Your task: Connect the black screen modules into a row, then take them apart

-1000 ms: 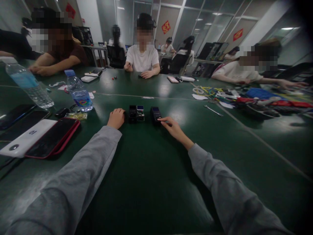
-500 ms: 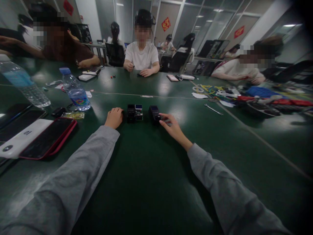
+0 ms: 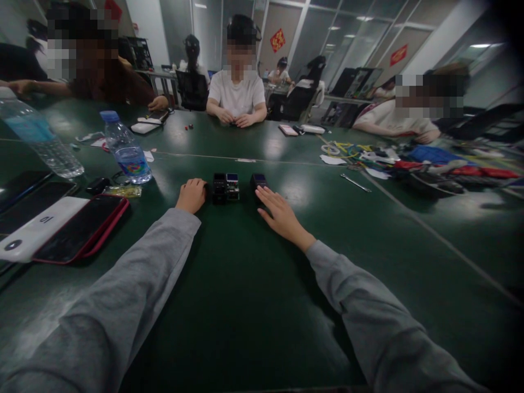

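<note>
Two small box-like pieces stand side by side on the dark green table (image 3: 237, 284): an open black casing (image 3: 219, 188) and a part with a small screen and bare circuit board (image 3: 233, 186). Just left of them is my left hand (image 3: 191, 195), its fingers curled down around a dark edge that I cannot make out. To the right stands a black handheld device with a small screen (image 3: 257, 179). My right hand (image 3: 280, 214) lies over its near side, fingers stretched out and touching it, hiding its lower part.
Water bottles (image 3: 126, 150), phones (image 3: 84, 229) and a small yellow packet (image 3: 123, 191) are on the left. A wrench (image 3: 355, 183) lies at right, before a heap of cables and tools (image 3: 429, 164). Across the table a person in a white shirt (image 3: 237, 93) handles something small.
My right hand has moved left and forward over the black device; its fingers went from pinching at the near edge to lying flat. My left hand has stayed put.
</note>
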Tool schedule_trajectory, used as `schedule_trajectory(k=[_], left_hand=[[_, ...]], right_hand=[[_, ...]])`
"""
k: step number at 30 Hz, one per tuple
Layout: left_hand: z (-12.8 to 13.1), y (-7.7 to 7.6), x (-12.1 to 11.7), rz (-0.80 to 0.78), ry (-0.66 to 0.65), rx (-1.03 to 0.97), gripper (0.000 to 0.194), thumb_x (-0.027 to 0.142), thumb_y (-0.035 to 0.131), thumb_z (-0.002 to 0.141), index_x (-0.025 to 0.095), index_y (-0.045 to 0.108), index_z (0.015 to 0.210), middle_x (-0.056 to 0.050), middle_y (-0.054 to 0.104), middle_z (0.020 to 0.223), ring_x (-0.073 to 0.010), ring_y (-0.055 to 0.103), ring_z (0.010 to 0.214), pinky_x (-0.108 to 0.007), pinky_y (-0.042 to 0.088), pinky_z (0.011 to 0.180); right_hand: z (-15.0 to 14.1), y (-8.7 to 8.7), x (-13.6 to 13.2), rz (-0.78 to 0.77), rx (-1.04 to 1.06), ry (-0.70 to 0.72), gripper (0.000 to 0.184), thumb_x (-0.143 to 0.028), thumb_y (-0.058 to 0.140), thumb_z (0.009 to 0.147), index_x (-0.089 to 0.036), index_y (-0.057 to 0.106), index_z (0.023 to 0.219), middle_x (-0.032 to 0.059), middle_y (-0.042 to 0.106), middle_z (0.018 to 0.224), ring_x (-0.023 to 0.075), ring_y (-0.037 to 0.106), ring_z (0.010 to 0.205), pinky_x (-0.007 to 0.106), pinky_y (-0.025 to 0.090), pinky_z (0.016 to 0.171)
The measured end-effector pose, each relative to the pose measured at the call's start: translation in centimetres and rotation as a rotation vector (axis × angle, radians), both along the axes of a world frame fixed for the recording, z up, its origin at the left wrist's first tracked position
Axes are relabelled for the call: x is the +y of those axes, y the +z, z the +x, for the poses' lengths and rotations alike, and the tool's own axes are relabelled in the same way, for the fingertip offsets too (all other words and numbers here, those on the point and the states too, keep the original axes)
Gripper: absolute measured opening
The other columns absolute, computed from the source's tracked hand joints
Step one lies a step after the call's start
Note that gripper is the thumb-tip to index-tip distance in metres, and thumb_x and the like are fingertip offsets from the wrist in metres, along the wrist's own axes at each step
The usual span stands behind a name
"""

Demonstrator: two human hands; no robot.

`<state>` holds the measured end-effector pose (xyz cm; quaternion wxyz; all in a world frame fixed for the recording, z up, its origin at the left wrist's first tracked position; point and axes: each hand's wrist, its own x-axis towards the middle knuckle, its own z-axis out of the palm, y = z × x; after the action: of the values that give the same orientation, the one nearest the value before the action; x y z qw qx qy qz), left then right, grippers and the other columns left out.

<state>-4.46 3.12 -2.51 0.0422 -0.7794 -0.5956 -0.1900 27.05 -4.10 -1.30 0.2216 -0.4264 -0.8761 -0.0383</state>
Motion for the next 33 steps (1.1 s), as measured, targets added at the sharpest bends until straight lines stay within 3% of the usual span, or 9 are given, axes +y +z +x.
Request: schedule_trajectory(k=[7, 14, 16, 18, 20, 22, 24, 28, 33], left_hand=[[0.1, 0.1, -0.1, -0.021, 0.009, -0.012, 0.035, 0.02, 0.037, 0.095, 0.015, 0.059, 0.122, -0.015, 0.059, 0.128, -0.0311, 0.05, 0.121, -0.047, 0.043, 0.096], [0.2, 0.0, -0.1, -0.017, 0.012, -0.008, 0.035, 0.02, 0.038, 0.095, 0.015, 0.059, 0.122, -0.015, 0.059, 0.128, -0.0314, 0.05, 0.12, -0.047, 0.043, 0.096], [0.2, 0.0, -0.1, -0.007, 0.011, -0.014, 0.034, 0.02, 0.037, 0.095, 0.016, 0.059, 0.121, -0.015, 0.059, 0.127, -0.0311, 0.05, 0.12, -0.047, 0.043, 0.096], [0.1, -0.1, -0.1, -0.003, 0.012, -0.019, 0.034, 0.021, 0.037, 0.096, 0.016, 0.059, 0.121, -0.015, 0.059, 0.128, -0.0308, 0.05, 0.12, -0.047, 0.043, 0.096], [0.1, -0.1, 0.0, -0.011, 0.015, -0.019, 0.034, 0.021, 0.037, 0.096, 0.017, 0.059, 0.122, -0.014, 0.059, 0.128, -0.0303, 0.049, 0.121, -0.046, 0.043, 0.096], [0.1, 0.0, -0.1, -0.019, 0.017, -0.014, 0.034, 0.022, 0.037, 0.096, 0.017, 0.059, 0.121, -0.014, 0.059, 0.128, -0.0302, 0.05, 0.12, -0.045, 0.043, 0.096], [0.1, 0.1, -0.1, -0.019, 0.017, -0.01, 0.034, 0.021, 0.037, 0.096, 0.016, 0.06, 0.12, -0.014, 0.059, 0.127, -0.0305, 0.051, 0.119, -0.046, 0.043, 0.095], [0.2, 0.1, -0.2, -0.014, 0.014, -0.016, 0.035, 0.02, 0.037, 0.095, 0.016, 0.06, 0.121, -0.015, 0.059, 0.127, -0.0315, 0.05, 0.119, -0.047, 0.043, 0.095], [0.0, 0.0, -0.2, -0.017, 0.009, -0.029, 0.035, 0.021, 0.037, 0.095, 0.017, 0.06, 0.122, -0.016, 0.059, 0.128, -0.0314, 0.05, 0.12, -0.047, 0.043, 0.096]], right_hand=[[-1.4, 0.5, -1.0, 0.094, -0.026, -0.073, 0.061, -0.026, 0.039, 0.101, -0.022, 0.016, 0.156, 0.0053, 0.021, 0.16, 0.0221, 0.016, 0.147, 0.05, 0.016, 0.121], [-7.1, 0.9, -1.6, 0.045, -0.012, 0.069, 0.069, -0.029, 0.043, 0.099, -0.018, 0.006, 0.157, 0.0068, 0.006, 0.162, 0.0227, 0.005, 0.149, 0.047, 0.017, 0.121], [-8.0, 0.6, -1.4, 0.022, -0.005, 0.103, 0.067, -0.031, 0.045, 0.098, -0.015, 0.013, 0.155, 0.01, 0.013, 0.161, 0.0241, 0.009, 0.148, 0.047, 0.021, 0.12], [-8.3, 0.5, -1.1, 0.005, 0.032, 0.092, 0.056, -0.03, 0.046, 0.098, -0.014, 0.029, 0.149, 0.0131, 0.029, 0.155, 0.0262, 0.023, 0.144, 0.047, 0.029, 0.116], [-8.1, 0.5, -1.1, 0.02, 0.107, 0.034, 0.041, -0.028, 0.048, 0.096, -0.013, 0.045, 0.135, 0.0155, 0.046, 0.141, 0.0289, 0.037, 0.135, 0.048, 0.038, 0.11], [-7.8, 0.5, -1.2, 0.06, 0.185, -0.036, 0.035, -0.029, 0.05, 0.095, -0.013, 0.05, 0.126, 0.0167, 0.05, 0.13, 0.0312, 0.042, 0.128, 0.05, 0.041, 0.106], [-7.6, 0.4, -1.2, 0.089, 0.219, -0.079, 0.042, -0.031, 0.051, 0.095, -0.014, 0.045, 0.133, 0.0177, 0.045, 0.133, 0.0329, 0.04, 0.129, 0.053, 0.04, 0.108], [-7.6, -0.1, -1.0, 0.019, 0.182, -0.086, 0.059, -0.028, 0.04, 0.098, -0.016, 0.019, 0.152, 0.0177, 0.031, 0.147, 0.0331, 0.032, 0.137, 0.054, 0.038, 0.112], [-7.0, 0.4, -2.8, -0.095, 0.16, -0.097, 0.059, -0.026, 0.035, 0.099, -0.017, 0.016, 0.155, 0.018, 0.041, 0.14, 0.0329, 0.046, 0.128, 0.055, 0.047, 0.104]])
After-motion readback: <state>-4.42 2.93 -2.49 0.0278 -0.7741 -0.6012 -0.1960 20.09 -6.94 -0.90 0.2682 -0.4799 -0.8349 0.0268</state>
